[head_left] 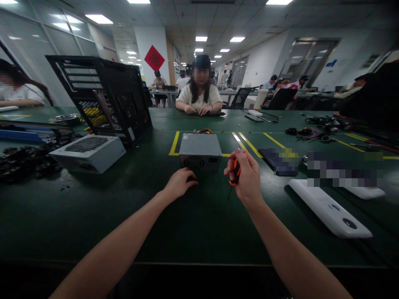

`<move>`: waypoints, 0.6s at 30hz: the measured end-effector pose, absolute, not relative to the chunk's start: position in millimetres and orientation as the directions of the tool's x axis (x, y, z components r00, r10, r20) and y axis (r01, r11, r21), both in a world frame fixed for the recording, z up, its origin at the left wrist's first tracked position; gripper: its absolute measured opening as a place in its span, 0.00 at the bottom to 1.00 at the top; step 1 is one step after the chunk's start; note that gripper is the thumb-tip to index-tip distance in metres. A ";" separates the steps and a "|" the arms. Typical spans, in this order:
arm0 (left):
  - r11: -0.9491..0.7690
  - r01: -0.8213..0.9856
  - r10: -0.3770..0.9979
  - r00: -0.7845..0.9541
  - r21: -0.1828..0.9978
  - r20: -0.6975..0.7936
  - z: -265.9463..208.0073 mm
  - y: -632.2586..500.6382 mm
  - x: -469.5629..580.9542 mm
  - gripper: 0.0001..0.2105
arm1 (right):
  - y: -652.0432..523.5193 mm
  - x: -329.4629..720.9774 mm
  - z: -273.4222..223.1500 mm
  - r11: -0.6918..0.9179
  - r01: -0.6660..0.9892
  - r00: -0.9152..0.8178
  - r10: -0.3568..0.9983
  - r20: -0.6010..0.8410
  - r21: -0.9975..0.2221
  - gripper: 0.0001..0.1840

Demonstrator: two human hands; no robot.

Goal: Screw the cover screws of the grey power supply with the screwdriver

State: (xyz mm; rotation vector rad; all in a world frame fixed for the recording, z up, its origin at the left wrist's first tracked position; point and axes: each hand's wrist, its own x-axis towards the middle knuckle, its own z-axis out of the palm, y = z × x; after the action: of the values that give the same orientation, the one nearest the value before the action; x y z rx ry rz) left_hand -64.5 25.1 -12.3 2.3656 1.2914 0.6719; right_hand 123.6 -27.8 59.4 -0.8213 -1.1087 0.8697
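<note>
A grey metal computer power supply (200, 145) sits on the green table in front of me, its vented face with the socket turned my way and a few coloured wires behind it. My left hand (180, 183) is at its lower left front corner, fingers loosely curved and thumb apart, holding nothing; whether it touches the case I cannot tell. To the right of the case, my right hand (246, 176) is closed around an orange and black screwdriver (236, 169). The screwdriver's thin shaft points down toward the table.
At left stand a second power supply (90, 151), a black computer case (109, 97) and a heap of dark cables (28, 158). On the right lie a dark phone (277, 161), a white device (330, 207) and more cables (327, 123). Across the table sits a person (199, 93).
</note>
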 end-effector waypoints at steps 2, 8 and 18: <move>-0.497 0.662 0.862 0.454 0.561 0.226 -13.0 26.9 -64.8 0.06 | -27.8 123.4 59.7 0.420 -0.162 0.209 0.899 0.384 -0.893 0.13; -0.305 0.431 0.910 0.394 0.849 0.127 1.2 18.2 -54.1 0.06 | -47.1 123.4 73.9 0.428 -0.252 0.275 0.892 0.360 -0.868 0.12; 0.337 -0.334 0.748 0.663 0.881 -0.034 24.9 -46.6 -14.3 0.12 | -129.8 133.0 102.6 0.814 -0.098 0.522 0.532 0.667 -0.572 0.20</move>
State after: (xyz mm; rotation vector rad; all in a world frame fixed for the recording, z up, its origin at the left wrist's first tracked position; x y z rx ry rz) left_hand -14.3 -46.6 24.9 0.9961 0.4828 0.7414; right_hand 133.0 -129.8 102.6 -0.5081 -0.9551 0.3968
